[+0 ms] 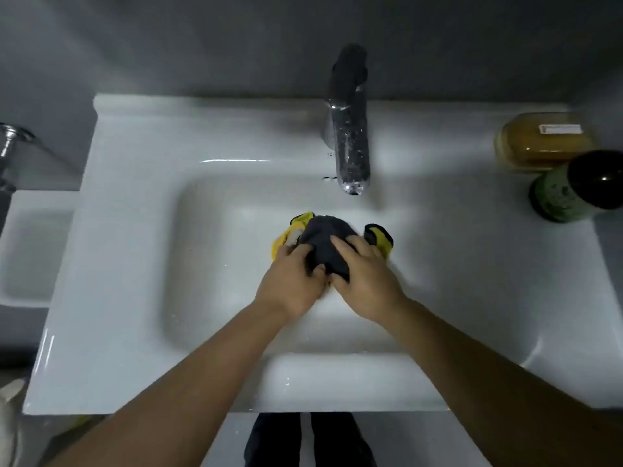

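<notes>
Both hands gripped a dark grey and yellow cloth [328, 246] bunched in the white sink [202, 264], below the tap [350, 143]. The left hand [293, 281] and right hand [365, 274] curled round it, thumbs seemingly tucked into the folds.

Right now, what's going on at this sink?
A person stands at a white sink, holding a bunched grey and yellow cloth in the basin. The left hand and the right hand both grip it, fingers curled into the fabric, just in front of the tap. No stream shows from the tap. An amber soap box and a green bottle sit on the sink's right ledge.
</notes>
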The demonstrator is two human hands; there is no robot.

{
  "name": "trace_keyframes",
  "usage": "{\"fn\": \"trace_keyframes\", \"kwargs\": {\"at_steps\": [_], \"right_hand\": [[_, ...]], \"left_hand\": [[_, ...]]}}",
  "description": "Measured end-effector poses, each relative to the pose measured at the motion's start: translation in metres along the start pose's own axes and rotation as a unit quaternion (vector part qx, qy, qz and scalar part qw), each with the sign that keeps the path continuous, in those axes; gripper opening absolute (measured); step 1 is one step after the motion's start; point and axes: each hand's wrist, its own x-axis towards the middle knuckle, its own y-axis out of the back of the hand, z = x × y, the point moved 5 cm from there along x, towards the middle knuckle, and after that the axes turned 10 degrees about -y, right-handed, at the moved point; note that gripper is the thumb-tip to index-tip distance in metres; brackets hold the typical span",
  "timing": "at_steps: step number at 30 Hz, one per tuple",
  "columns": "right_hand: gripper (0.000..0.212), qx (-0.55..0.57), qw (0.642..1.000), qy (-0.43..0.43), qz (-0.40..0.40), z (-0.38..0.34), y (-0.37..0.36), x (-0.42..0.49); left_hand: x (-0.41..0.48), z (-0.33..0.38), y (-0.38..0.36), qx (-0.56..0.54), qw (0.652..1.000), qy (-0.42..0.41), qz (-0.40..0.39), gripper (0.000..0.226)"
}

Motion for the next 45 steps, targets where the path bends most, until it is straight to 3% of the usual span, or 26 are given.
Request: {"fn": "trace_keyframes", "kwargs": {"at_steps": [3,4,6,9,12,15,17,19,23,25,27,30,33,35,38,40,42,45], "right_hand": [[0.087,0.044,0.999,-0.024,0.011,0.003,-0.008,0.011],[0.081,0.061,0.998,-0.029,0.003,0.006,-0.011,0.014],[0.050,0.087,0.996,-0.007,0.007,0.007,-0.012,0.019],[0.019,0.117,0.988,0.047,0.088,0.000,0.008,0.010],[0.024,0.199,0.968,0.081,0.128,-0.014,0.036,-0.009],[0.031,0.241,0.962,0.117,0.048,-0.032,0.047,-0.026],[0.027,0.278,0.952,0.124,-0.024,-0.042,0.049,-0.038],[0.029,0.318,0.942,0.104,-0.033,-0.044,0.052,-0.043],[0.044,0.406,0.911,0.042,0.055,-0.035,0.063,-0.037],[0.047,0.397,0.915,0.015,0.067,-0.033,0.063,-0.035],[0.048,0.424,0.905,0.017,0.016,-0.033,0.060,-0.036],[0.063,0.493,0.863,0.026,-0.105,-0.036,0.049,-0.039],[0.046,0.514,0.851,-0.010,-0.108,-0.030,0.039,-0.034],[0.039,0.506,0.857,-0.024,-0.088,-0.026,0.035,-0.030],[0.053,0.471,0.878,0.011,-0.080,-0.033,0.030,-0.033],[0.056,0.409,0.910,0.058,-0.048,-0.040,0.031,-0.034],[0.045,0.338,0.937,0.082,0.024,-0.044,0.036,-0.029],[0.035,0.309,0.943,0.063,0.110,-0.049,0.042,-0.018]], "left_hand": [[0.006,-0.005,-0.003,-0.056,0.998,0.011,0.012,0.047],[0.005,-0.005,-0.004,-0.092,0.996,-0.003,0.013,0.053],[0.004,-0.010,-0.006,-0.141,0.988,-0.017,0.055,0.057],[-0.002,0.001,0.005,-0.230,0.967,-0.003,0.105,0.027],[-0.005,0.019,0.012,-0.321,0.943,0.020,0.089,0.009],[-0.001,0.028,0.013,-0.429,0.900,0.073,0.036,0.040],[0.006,0.030,0.013,-0.463,0.883,0.075,0.025,0.033],[0.009,0.028,0.009,-0.459,0.884,0.080,0.040,0.024],[0.005,0.030,0.009,-0.406,0.901,0.095,0.122,0.017],[0.002,0.034,0.017,-0.382,0.905,0.083,0.169,0.021],[-0.002,0.041,0.028,-0.399,0.893,0.045,0.203,0.027],[-0.001,0.058,0.039,-0.441,0.878,-0.002,0.184,0.038],[0.008,0.050,0.027,-0.429,0.888,0.043,0.164,0.040],[0.008,0.040,0.017,-0.410,0.891,0.063,0.182,0.032],[0.006,0.030,0.005,-0.431,0.878,0.081,0.192,0.018],[0.008,0.027,0.003,-0.400,0.898,0.071,0.167,0.029],[0.007,0.031,0.001,-0.377,0.913,0.056,0.142,0.045],[0.006,0.039,0.001,-0.347,0.925,0.050,0.143,0.058]]}}
